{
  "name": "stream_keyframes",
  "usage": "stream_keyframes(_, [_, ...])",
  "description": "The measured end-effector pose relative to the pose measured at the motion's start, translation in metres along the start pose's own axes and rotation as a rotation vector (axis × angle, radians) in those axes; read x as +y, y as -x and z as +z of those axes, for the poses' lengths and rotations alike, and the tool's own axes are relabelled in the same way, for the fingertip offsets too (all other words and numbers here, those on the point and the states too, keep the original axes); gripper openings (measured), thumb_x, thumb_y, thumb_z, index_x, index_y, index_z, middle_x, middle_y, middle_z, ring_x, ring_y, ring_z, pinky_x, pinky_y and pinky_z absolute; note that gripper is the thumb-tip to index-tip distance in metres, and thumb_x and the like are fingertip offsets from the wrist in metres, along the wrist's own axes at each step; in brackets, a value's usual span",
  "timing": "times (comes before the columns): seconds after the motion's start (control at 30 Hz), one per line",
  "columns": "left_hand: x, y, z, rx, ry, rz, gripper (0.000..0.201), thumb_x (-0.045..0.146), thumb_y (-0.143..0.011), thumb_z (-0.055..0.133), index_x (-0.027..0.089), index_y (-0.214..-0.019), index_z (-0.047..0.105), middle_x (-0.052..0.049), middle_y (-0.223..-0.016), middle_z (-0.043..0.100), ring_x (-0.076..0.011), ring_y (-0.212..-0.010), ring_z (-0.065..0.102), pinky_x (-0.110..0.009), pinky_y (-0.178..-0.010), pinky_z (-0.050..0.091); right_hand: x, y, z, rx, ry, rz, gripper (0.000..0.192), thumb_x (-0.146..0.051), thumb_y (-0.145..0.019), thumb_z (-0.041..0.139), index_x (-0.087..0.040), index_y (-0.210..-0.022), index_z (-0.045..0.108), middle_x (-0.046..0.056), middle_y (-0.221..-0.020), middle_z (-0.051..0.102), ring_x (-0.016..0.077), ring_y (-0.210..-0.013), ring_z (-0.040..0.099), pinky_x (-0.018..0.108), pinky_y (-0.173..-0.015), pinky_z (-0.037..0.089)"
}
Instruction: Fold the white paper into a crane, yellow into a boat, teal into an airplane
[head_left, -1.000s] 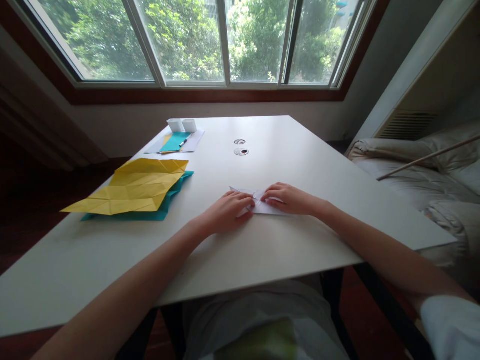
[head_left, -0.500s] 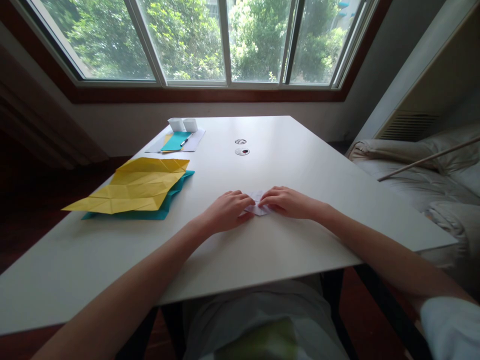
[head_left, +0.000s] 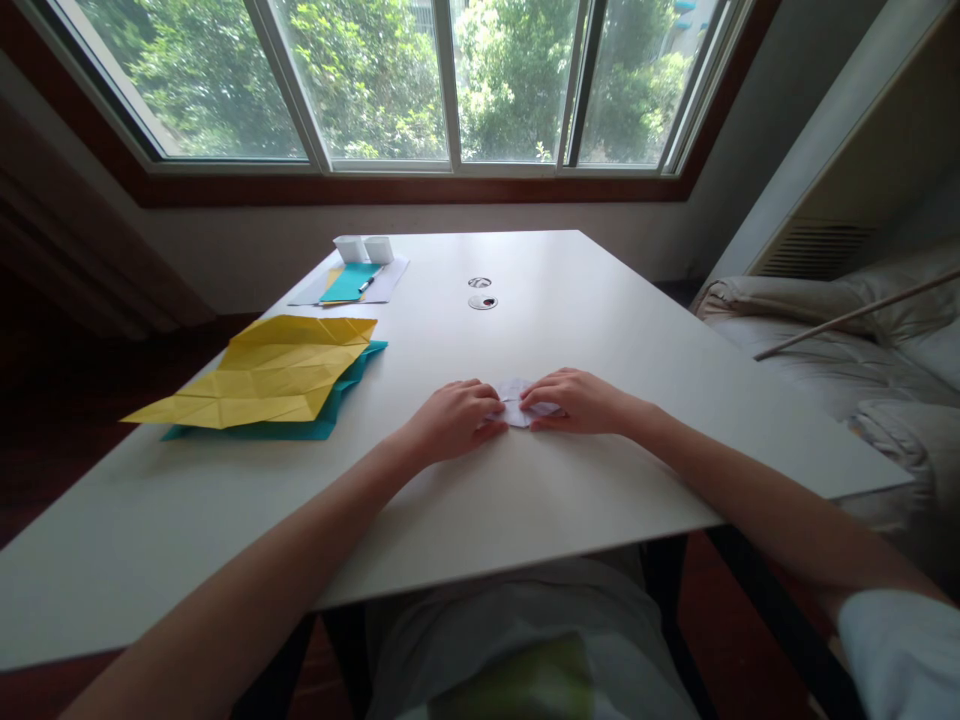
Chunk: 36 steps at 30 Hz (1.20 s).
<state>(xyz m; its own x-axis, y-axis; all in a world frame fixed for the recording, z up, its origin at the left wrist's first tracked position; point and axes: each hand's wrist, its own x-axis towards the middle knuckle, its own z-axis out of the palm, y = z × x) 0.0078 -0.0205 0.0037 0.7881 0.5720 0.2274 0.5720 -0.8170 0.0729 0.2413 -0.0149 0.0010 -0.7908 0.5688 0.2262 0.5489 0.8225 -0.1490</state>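
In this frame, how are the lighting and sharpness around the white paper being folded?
Head view: bright windows backlight the room, leaving walls dark. The small white folded paper nearly blends into the white table, pressed between left hand and right hand. Straight edges bow from wide-angle distortion; the hands look sharp.

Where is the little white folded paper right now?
The white folded paper lies on the white table, pressed between the left hand and right hand.
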Motion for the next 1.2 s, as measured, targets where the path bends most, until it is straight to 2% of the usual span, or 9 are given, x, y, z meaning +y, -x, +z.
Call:
stream_keyframes(0.2, [0.004, 0.001, 0.0, 0.015, -0.056, 0.005, 0.026, 0.036, -0.086, 0.047, 0.019, -0.094, 0.066, -0.006, -0.096, 0.066, -0.0193, -0.088, 0.06, -0.03, -0.074, 0.046, -0.002, -0.001, -0.002, 0.009, -0.01, -0.013, 0.022, -0.033, -0.087, 0.048, -0.021, -0.096, 0.065, 0.006, -0.097, 0.068, 0.0186, -0.087, 0.063, 0.032, -0.082, 0.042])
stream_keyframes(0.37, [0.002, 0.0, 0.002, 0.05, -0.02, -0.022, 0.025, 0.036, -0.086, 0.048, 0.021, -0.087, 0.067, -0.005, -0.089, 0.066, -0.0176, -0.084, 0.059, -0.027, -0.071, 0.044, -0.004, -0.003, -0.001, 0.034, -0.06, 0.025, 0.022, -0.027, -0.088, 0.045, -0.019, -0.091, 0.065, 0.007, -0.093, 0.068, 0.0177, -0.087, 0.062, 0.03, -0.08, 0.044])
stream_keyframes(0.53, [0.001, -0.002, 0.005, 0.083, 0.02, -0.081, 0.028, 0.03, -0.089, 0.041, 0.02, -0.082, 0.066, -0.004, -0.087, 0.066, -0.0158, -0.081, 0.058, -0.025, -0.069, 0.043, -0.004, -0.006, 0.005, 0.088, -0.088, 0.102, 0.02, -0.026, -0.088, 0.046, -0.018, -0.093, 0.064, 0.007, -0.09, 0.068, 0.0181, -0.086, 0.061, 0.031, -0.078, 0.044])
stream_keyframes(0.73, [0.002, -0.004, 0.009, 0.076, -0.014, -0.115, 0.023, 0.029, -0.089, 0.04, 0.019, -0.09, 0.062, -0.004, -0.089, 0.065, -0.0177, -0.082, 0.057, -0.027, -0.067, 0.043, -0.004, -0.008, 0.008, 0.122, -0.156, 0.167, 0.018, -0.022, -0.085, 0.05, -0.02, -0.099, 0.06, 0.005, -0.091, 0.068, 0.0161, -0.083, 0.061, 0.029, -0.077, 0.044])
stream_keyframes(0.83, [0.001, -0.004, 0.009, 0.081, 0.006, -0.138, 0.019, 0.026, -0.088, 0.042, 0.021, -0.099, 0.057, -0.003, -0.09, 0.064, -0.0179, -0.084, 0.056, -0.027, -0.068, 0.043, -0.004, -0.008, 0.008, 0.121, -0.187, 0.164, 0.02, -0.02, -0.084, 0.051, -0.021, -0.103, 0.057, 0.003, -0.093, 0.067, 0.0156, -0.085, 0.06, 0.029, -0.077, 0.044])
stream_keyframes(1.03, [-0.002, -0.001, 0.004, 0.032, 0.029, -0.056, 0.023, 0.02, -0.088, 0.041, 0.025, -0.092, 0.063, -0.002, -0.091, 0.063, -0.0151, -0.082, 0.056, -0.025, -0.07, 0.042, -0.002, -0.008, 0.008, 0.102, -0.135, 0.076, 0.016, -0.023, -0.086, 0.05, -0.021, -0.092, 0.065, 0.005, -0.093, 0.066, 0.0169, -0.087, 0.058, 0.029, -0.077, 0.044])
stream_keyframes(1.2, [-0.003, -0.001, 0.002, 0.02, 0.023, -0.024, 0.025, 0.02, -0.088, 0.041, 0.026, -0.096, 0.064, -0.002, -0.091, 0.063, -0.0151, -0.083, 0.056, -0.025, -0.072, 0.041, -0.001, -0.007, 0.007, 0.102, -0.135, 0.046, 0.017, -0.024, -0.086, 0.051, -0.021, -0.091, 0.067, 0.005, -0.092, 0.066, 0.0168, -0.085, 0.058, 0.029, -0.077, 0.043])
